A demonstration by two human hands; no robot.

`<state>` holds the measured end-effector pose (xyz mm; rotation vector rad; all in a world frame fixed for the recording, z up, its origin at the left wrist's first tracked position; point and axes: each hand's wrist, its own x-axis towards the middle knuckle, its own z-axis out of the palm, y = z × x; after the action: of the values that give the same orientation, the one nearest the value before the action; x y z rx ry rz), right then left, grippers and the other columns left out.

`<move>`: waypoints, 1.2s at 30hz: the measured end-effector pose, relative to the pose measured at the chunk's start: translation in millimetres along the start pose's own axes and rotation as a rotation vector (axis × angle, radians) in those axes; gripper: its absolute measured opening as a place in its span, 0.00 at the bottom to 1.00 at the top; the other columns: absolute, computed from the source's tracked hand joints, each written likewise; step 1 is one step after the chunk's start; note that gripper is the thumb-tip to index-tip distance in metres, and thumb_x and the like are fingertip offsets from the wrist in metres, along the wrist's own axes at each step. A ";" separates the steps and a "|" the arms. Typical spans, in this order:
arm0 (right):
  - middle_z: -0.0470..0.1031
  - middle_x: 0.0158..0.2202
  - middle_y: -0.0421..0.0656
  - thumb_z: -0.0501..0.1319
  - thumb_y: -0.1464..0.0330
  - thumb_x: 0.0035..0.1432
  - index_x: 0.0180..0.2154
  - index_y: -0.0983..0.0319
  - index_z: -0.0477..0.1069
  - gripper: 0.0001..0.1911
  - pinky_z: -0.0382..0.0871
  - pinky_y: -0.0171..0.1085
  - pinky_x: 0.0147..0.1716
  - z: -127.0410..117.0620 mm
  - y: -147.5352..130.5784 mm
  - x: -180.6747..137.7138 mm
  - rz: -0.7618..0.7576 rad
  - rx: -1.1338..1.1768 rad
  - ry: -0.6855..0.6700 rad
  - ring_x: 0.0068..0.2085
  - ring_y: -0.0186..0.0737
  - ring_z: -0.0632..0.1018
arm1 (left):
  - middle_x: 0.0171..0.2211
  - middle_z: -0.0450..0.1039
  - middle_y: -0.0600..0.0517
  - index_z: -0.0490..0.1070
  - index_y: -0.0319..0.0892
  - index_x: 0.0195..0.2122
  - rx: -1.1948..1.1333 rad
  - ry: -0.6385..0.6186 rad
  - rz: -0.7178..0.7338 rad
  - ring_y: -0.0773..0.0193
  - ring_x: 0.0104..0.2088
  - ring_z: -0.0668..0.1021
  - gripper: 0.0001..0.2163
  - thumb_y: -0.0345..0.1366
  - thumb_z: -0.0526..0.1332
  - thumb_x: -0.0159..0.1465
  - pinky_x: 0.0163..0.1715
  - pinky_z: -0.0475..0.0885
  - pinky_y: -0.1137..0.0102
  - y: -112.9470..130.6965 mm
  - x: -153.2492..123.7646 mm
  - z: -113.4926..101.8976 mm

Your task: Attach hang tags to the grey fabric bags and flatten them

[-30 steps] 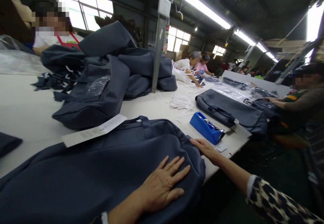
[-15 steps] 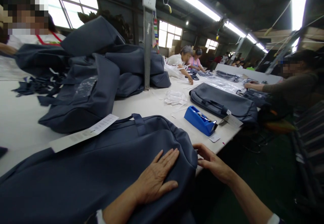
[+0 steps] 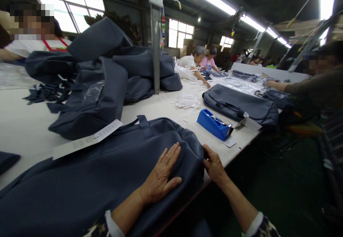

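A large dark blue bag (image 3: 102,179) lies on its side along the near edge of the table, its strap handle (image 3: 144,127) at the top. Flat on the bag's upper face, near its right end, rests my left hand (image 3: 160,178) with the fingers stretched out. My right hand (image 3: 215,165) grips the bag's right end with bent fingers, and the fingertips are partly hidden at its edge. A long pale printed tag (image 3: 87,139) lies across the bag's top edge.
Beyond the bag stand a blue tape dispenser (image 3: 215,124) and a flat dark bag (image 3: 241,104) with a tag. Several dark bags (image 3: 91,94) are heaped at left beside a metal post (image 3: 155,47). White strips (image 3: 187,101) lie mid-table. Co-workers stand around the table.
My right hand has moved slightly left, its fingers closing in on the bag's end. My left hand has slid a little left and up over the bag and stays flat. The view has shifted slightly.
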<state>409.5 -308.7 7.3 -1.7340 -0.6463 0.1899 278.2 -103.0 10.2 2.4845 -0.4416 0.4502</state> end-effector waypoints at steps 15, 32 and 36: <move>0.71 0.32 0.42 0.56 0.52 0.59 0.31 0.62 0.70 0.19 0.66 0.37 0.34 -58.7 -18.6 21.0 0.431 0.157 -0.294 0.33 0.36 0.71 | 0.71 0.39 0.49 0.37 0.52 0.70 0.131 -0.334 0.158 0.49 0.69 0.53 0.34 0.55 0.50 0.68 0.65 0.49 0.45 16.8 8.0 0.1; 0.79 0.30 0.40 0.62 0.62 0.50 0.35 0.59 0.80 0.12 0.68 0.41 0.39 -19.1 -71.2 40.5 0.277 -0.138 -0.458 0.37 0.46 0.76 | 0.66 0.57 0.53 0.46 0.54 0.69 0.378 0.133 0.441 0.62 0.65 0.63 0.27 0.50 0.46 0.71 0.65 0.56 0.65 -33.0 5.6 54.2; 0.76 0.26 0.40 0.60 0.63 0.49 0.32 0.62 0.79 0.12 0.67 0.39 0.35 -22.9 -67.4 37.6 0.455 -0.085 -0.391 0.32 0.40 0.75 | 0.65 0.59 0.53 0.48 0.53 0.69 0.422 0.186 0.464 0.64 0.65 0.64 0.25 0.45 0.49 0.72 0.66 0.55 0.67 -34.3 7.6 56.3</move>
<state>429.8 -300.0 84.7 -1.9256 -0.5327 0.8446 311.1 -110.7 -47.0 2.6902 -0.9336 1.0435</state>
